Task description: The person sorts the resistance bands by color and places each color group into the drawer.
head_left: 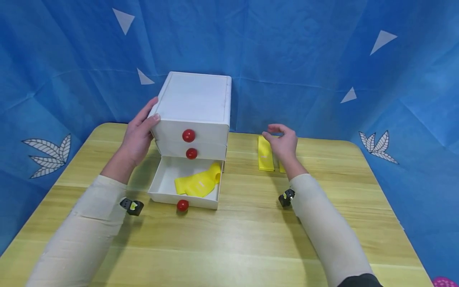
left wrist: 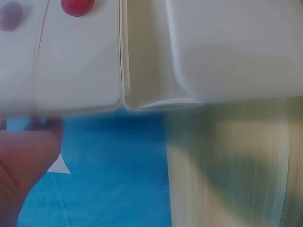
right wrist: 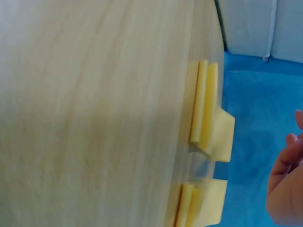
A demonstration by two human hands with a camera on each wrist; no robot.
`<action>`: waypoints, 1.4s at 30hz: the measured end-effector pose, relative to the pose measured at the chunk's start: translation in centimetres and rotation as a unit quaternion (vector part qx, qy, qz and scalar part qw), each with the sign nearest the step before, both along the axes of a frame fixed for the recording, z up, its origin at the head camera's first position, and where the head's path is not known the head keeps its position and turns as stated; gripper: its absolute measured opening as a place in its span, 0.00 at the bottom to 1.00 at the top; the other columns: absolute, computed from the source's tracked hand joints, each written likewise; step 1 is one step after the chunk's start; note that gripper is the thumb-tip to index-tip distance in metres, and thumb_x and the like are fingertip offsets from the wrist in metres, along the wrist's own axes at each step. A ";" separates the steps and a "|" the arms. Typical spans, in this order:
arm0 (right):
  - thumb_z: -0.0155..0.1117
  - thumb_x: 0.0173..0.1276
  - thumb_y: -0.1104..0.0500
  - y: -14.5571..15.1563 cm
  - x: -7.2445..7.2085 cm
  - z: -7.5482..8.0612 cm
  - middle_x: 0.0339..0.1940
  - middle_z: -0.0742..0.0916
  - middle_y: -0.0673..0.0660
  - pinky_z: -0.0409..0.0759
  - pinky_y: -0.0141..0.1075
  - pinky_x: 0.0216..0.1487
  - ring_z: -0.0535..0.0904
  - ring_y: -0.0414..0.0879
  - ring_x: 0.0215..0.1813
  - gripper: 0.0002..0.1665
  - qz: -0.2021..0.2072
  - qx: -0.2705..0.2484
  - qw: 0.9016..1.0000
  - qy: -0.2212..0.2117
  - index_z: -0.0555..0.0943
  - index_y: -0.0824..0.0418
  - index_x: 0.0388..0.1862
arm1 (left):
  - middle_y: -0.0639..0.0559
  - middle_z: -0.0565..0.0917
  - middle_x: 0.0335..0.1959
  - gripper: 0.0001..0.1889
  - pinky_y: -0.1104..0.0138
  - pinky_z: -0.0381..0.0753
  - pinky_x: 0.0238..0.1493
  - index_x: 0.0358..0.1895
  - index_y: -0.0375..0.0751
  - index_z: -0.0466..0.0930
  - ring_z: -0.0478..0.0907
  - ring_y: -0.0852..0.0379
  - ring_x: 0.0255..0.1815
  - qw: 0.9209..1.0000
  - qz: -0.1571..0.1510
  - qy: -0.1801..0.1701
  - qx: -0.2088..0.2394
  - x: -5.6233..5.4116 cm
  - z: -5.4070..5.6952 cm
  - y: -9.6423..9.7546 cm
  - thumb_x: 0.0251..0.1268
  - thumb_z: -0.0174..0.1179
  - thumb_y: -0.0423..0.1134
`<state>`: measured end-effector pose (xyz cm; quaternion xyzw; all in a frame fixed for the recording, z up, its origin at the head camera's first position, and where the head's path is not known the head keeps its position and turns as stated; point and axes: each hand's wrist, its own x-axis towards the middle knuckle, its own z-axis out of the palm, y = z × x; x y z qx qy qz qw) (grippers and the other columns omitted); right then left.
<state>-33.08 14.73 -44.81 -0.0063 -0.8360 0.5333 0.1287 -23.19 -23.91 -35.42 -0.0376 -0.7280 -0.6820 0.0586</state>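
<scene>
A white three-drawer cabinet (head_left: 195, 97) with red round knobs stands left of the middle of the table. My left hand (head_left: 138, 137) rests against its left side, thumb at the front corner and fingers along the wall. The bottom drawer (head_left: 164, 179) is pulled out, with a loosely folded yellow cloth piece (head_left: 199, 184) lying inside. To the right, my right hand (head_left: 285, 144) hovers over two neatly folded yellow cloth pieces (head_left: 265, 157), its fingers loosely bent and holding nothing. Both folded pieces (right wrist: 204, 104) show side by side in the right wrist view.
The wooden table (head_left: 244, 239) has rounded far corners. Behind it hangs a blue curtain (head_left: 297, 59) with white triangles and leaf prints. Black wrist cameras (head_left: 132, 207) sit on both forearms. The upper two drawers are closed, their red knobs (head_left: 188, 135) jutting forward.
</scene>
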 end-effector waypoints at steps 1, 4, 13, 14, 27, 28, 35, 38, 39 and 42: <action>0.74 0.65 0.52 0.1 -0.2 -0.1 0.48 0.86 0.53 0.76 0.44 0.44 0.78 0.51 0.45 0.21 0.000 -0.003 1.000 -0.009 0.85 0.59 0.54 | 0.58 0.54 0.79 0.29 0.45 0.55 0.72 0.78 0.68 0.57 0.55 0.47 0.75 1.000 -0.001 -0.001 0.001 0.0 0.0 0.0 0.78 0.51 0.52; 0.74 0.65 0.54 0.4 -0.6 -0.5 0.50 0.86 0.53 0.77 0.46 0.50 0.77 0.51 0.53 0.21 0.004 -0.012 0.999 -0.030 0.85 0.60 0.55 | 0.58 0.54 0.79 0.29 0.45 0.55 0.72 0.79 0.68 0.57 0.55 0.48 0.75 1.000 -0.001 -0.001 0.000 0.0 0.0 0.1 0.78 0.51 0.52; 0.73 0.66 0.55 1.3 -1.7 -1.9 0.56 0.84 0.54 0.73 0.48 0.62 0.70 0.53 0.67 0.26 0.020 0.008 0.996 -0.088 0.81 0.58 0.62 | 0.58 0.54 0.79 0.29 0.45 0.55 0.72 0.79 0.68 0.57 0.55 0.48 0.75 1.000 -0.002 0.001 0.003 0.1 -0.1 0.1 0.78 0.51 0.52; 0.73 0.66 0.55 1.4 -1.8 -2.0 0.57 0.84 0.54 0.73 0.48 0.63 0.70 0.53 0.67 0.27 0.022 0.009 0.995 -0.096 0.81 0.58 0.63 | 0.58 0.54 0.79 0.29 0.45 0.55 0.72 0.79 0.68 0.57 0.55 0.48 0.75 1.000 -0.002 0.001 0.003 0.1 0.0 0.1 0.78 0.51 0.52; 0.69 0.70 0.57 2.2 -2.5 -2.5 0.69 0.76 0.57 0.66 0.48 0.69 0.65 0.55 0.72 0.32 0.073 0.062 0.984 -0.152 0.74 0.59 0.71 | 0.57 0.55 0.79 0.30 0.45 0.56 0.72 0.79 0.68 0.57 0.56 0.47 0.75 1.000 -0.002 0.003 -0.001 0.1 0.1 0.1 0.77 0.51 0.52; 0.68 0.70 0.58 2.3 -2.6 -2.6 0.70 0.76 0.57 0.66 0.48 0.69 0.65 0.55 0.72 0.32 0.076 0.064 0.984 -0.150 0.73 0.59 0.71 | 0.57 0.55 0.79 0.30 0.45 0.56 0.72 0.79 0.68 0.57 0.56 0.47 0.74 1.000 -0.002 0.004 -0.003 0.1 0.1 0.1 0.77 0.51 0.52; 0.66 0.71 0.59 2.1 -2.7 -2.8 0.63 0.79 0.61 0.70 0.51 0.64 0.70 0.58 0.65 0.26 0.082 0.096 0.984 -0.127 0.77 0.61 0.67 | 0.58 0.55 0.79 0.30 0.45 0.56 0.72 0.79 0.67 0.56 0.55 0.47 0.75 1.000 -0.001 0.006 -0.005 0.1 0.1 0.0 0.78 0.50 0.52; 0.65 0.72 0.59 1.9 -2.6 -2.8 0.60 0.80 0.61 0.73 0.51 0.61 0.73 0.58 0.62 0.22 0.080 0.117 0.982 -0.126 0.80 0.61 0.63 | 0.58 0.54 0.79 0.30 0.46 0.56 0.72 0.79 0.68 0.56 0.55 0.48 0.75 1.000 0.000 0.002 -0.006 0.1 0.1 0.0 0.78 0.50 0.52; 0.65 0.72 0.59 1.8 -2.6 -2.8 0.59 0.81 0.61 0.74 0.51 0.60 0.74 0.58 0.61 0.20 0.079 0.123 0.981 -0.124 0.81 0.61 0.62 | 0.58 0.54 0.79 0.30 0.46 0.56 0.72 0.79 0.68 0.56 0.55 0.48 0.75 1.000 0.000 0.001 -0.006 0.0 0.1 0.0 0.78 0.50 0.52; 0.65 0.72 0.60 1.5 -2.3 -2.7 0.57 0.81 0.60 0.76 0.50 0.58 0.75 0.57 0.59 0.16 0.079 0.127 0.982 -0.117 0.82 0.60 0.58 | 0.58 0.54 0.79 0.30 0.46 0.56 0.72 0.79 0.68 0.56 0.55 0.48 0.75 1.000 0.001 0.000 -0.006 0.0 0.0 0.0 0.78 0.50 0.53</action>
